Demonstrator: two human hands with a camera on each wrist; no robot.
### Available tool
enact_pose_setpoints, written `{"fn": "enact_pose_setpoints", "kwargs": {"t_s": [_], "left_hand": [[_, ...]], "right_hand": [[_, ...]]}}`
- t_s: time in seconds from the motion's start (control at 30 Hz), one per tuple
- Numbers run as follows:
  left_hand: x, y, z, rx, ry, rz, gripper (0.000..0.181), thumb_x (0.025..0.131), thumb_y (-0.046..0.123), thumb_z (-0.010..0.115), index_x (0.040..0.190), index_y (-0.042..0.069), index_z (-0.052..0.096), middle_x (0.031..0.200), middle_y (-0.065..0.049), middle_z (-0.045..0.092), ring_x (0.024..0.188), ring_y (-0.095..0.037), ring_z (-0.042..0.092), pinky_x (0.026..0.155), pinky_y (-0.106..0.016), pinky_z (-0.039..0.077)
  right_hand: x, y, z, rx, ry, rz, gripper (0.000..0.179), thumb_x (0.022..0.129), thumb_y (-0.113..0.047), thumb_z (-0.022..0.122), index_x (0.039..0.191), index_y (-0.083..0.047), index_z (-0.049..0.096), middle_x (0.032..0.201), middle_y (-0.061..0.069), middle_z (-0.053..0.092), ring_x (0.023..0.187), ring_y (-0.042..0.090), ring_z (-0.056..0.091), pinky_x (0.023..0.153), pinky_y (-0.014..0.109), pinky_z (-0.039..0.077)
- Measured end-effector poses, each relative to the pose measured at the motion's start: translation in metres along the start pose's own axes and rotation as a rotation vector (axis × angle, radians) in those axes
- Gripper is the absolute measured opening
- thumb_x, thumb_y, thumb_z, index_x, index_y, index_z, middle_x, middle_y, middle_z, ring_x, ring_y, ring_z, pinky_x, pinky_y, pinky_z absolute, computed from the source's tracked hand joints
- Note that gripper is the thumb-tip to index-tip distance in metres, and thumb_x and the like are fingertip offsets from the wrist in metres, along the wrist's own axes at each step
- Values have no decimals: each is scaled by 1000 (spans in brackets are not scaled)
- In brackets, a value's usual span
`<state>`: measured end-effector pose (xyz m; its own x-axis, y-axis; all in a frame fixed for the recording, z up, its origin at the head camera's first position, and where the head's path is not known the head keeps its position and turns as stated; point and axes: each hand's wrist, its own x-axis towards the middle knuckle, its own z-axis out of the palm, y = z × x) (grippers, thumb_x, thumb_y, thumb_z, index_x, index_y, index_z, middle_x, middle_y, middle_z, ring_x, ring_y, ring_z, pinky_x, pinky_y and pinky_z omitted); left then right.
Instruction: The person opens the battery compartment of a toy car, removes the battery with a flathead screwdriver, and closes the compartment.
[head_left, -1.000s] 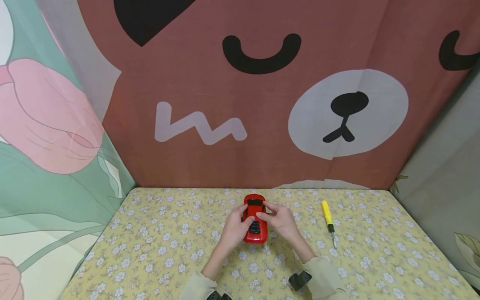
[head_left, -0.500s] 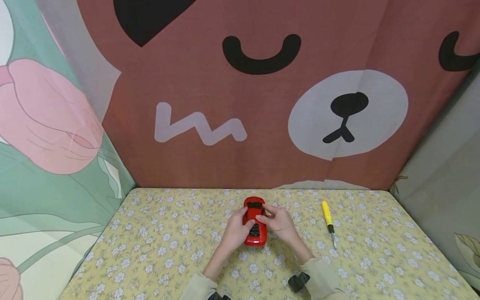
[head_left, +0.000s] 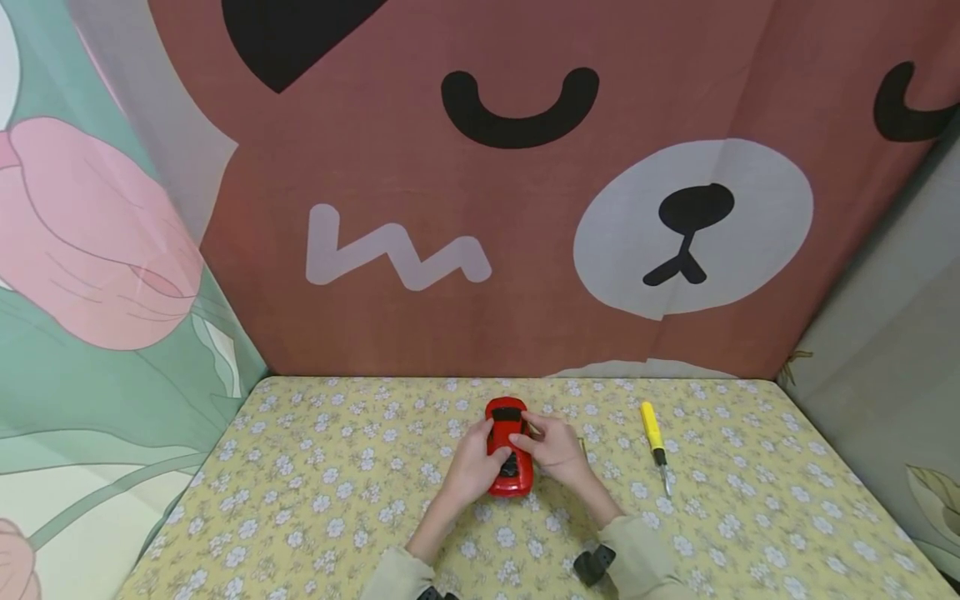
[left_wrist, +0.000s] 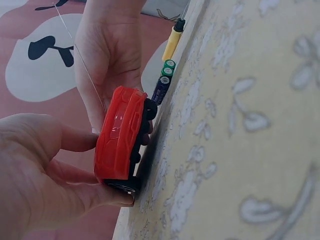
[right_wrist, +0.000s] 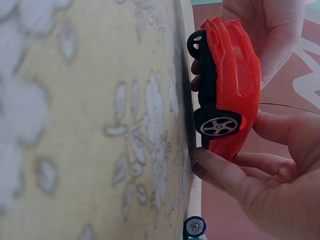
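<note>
A red toy car (head_left: 507,450) with black windows and black wheels is held between both hands near the middle of the table. My left hand (head_left: 472,467) grips its left side, thumb on top and fingers along the side. On the other side my right hand (head_left: 558,450) grips it in the same way. In the right wrist view, fingertips reach under the car's edge, close to the cloth. One black wheel (right_wrist: 219,125) with silver spokes shows there. A thin wire (left_wrist: 80,52) rises from near the car in the left wrist view.
A screwdriver (head_left: 653,429) with a yellow handle lies to the right of the right hand. Several batteries (left_wrist: 162,82) with green and dark blue wrappers lie behind that hand in the left wrist view. A flowered yellow cloth (head_left: 337,483) covers the table; a bear-print curtain (head_left: 525,325) hangs behind.
The car has come slightly toward the person, with both hands still holding it. A small edge of something now shows just right of the right hand. The screwdriver lies as before.
</note>
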<state>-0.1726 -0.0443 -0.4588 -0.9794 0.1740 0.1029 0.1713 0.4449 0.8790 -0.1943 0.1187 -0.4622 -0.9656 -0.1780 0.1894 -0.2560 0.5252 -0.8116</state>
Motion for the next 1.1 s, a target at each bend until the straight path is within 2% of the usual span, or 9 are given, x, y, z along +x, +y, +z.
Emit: {"fn": "enact_pose_setpoints", "kwargs": {"t_s": [0.07, 0.13, 0.3, 0.37, 0.47, 0.57, 0.8, 0.97, 1.1], "left_hand": [[1, 0, 1, -1, 0, 4, 55, 100, 3, 64, 144, -22, 42, 146, -40, 43, 133, -50, 49, 104, -60, 46], [1, -1, 2, -2, -3, 0, 56, 99, 1, 64, 145, -22, 41, 147, -41, 43, 132, -50, 49, 104, -60, 47], [1, -5, 4, -8, -6, -16, 59, 98, -1, 65, 146, -22, 39, 149, -41, 40, 133, -50, 49, 104, -60, 47], [1, -6, 4, -10, -6, -21, 59, 98, -1, 64, 147, -21, 38, 149, -41, 39, 133, -50, 48, 105, -60, 46], [1, -5, 5, -16, -13, -23, 59, 99, -1, 64, 148, -21, 37, 149, -40, 39, 132, -50, 49, 105, -60, 46], [0, -3, 6, -13, -28, -30, 60, 99, 0, 64, 148, -21, 36, 149, -40, 40, 132, -50, 49, 105, -60, 46], [2, -3, 7, 47, -58, -49, 62, 102, 9, 64, 150, -18, 36, 154, -36, 37, 138, -49, 44, 110, -60, 41], [4, -7, 3, 128, -71, -32, 64, 106, 25, 60, 153, -12, 38, 156, -31, 38, 141, -47, 42, 110, -59, 42], [3, -10, -3, 209, -58, -13, 69, 108, 40, 54, 157, -6, 36, 160, -29, 33, 141, -48, 42, 108, -61, 43]], "right_hand": [[0, 0, -1, -37, -4, -9, 49, 94, -11, 77, 131, 16, 62, 128, 32, 64, 108, 43, 69, 85, 46, 60], [0, -2, -2, -75, -17, -16, 49, 94, -12, 76, 132, 15, 62, 115, 30, 70, 93, 38, 71, 78, 43, 61], [-1, -2, -2, -123, -40, -16, 50, 95, -14, 75, 134, 14, 61, 105, 24, 72, 74, 21, 58, 69, 39, 56], [-1, -2, -3, -118, -42, -17, 51, 96, -15, 75, 135, 14, 61, 116, 27, 70, 79, 21, 63, 73, 40, 59], [1, 1, -5, -62, -68, 17, 49, 98, -15, 72, 137, 13, 59, 125, 30, 67, 95, 34, 70, 81, 44, 60], [3, 7, -15, -23, -81, 86, 47, 102, -18, 67, 138, 12, 59, 135, 30, 62, 120, 45, 63, 95, 53, 55], [5, 23, -64, 52, 14, 215, 44, 107, -23, 58, 134, 11, 62, 129, 29, 65, 114, 43, 65, 93, 53, 55], [1, 36, -101, 122, 56, 270, 53, 110, -28, 53, 143, 12, 52, 142, 33, 54, 125, 48, 58, 102, 56, 50], [-1, 37, -120, 35, 84, 252, 58, 110, -34, 50, 145, 13, 48, 143, 34, 52, 126, 50, 56, 102, 61, 47]]}}
